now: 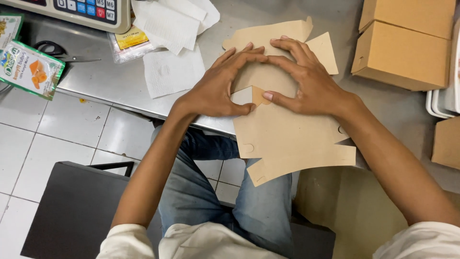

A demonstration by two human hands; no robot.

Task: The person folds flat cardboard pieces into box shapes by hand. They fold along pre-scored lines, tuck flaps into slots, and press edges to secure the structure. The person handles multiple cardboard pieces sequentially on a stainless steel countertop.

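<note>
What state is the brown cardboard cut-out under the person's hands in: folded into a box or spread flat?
Spread flat: the cardboard cut-out lies unassembled on the steel table, left hand and right hand pressing it.

One flat brown cardboard cutout (287,134), two hands (215,88) (311,81) pressed on it, two folded brown boxes (405,55) (407,14), one pair of scissors (57,50), two green packets (31,69) (9,26), one weighing scale (81,12), several white paper sheets (167,72)

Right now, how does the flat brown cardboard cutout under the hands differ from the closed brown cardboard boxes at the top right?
The flat brown cardboard cutout lies unfolded, overhanging the table edge; the closed brown cardboard boxes are folded up and stacked. The left hand and right hand press the cutout; the boxes sit untouched. Both are plain brown cardboard.
</note>
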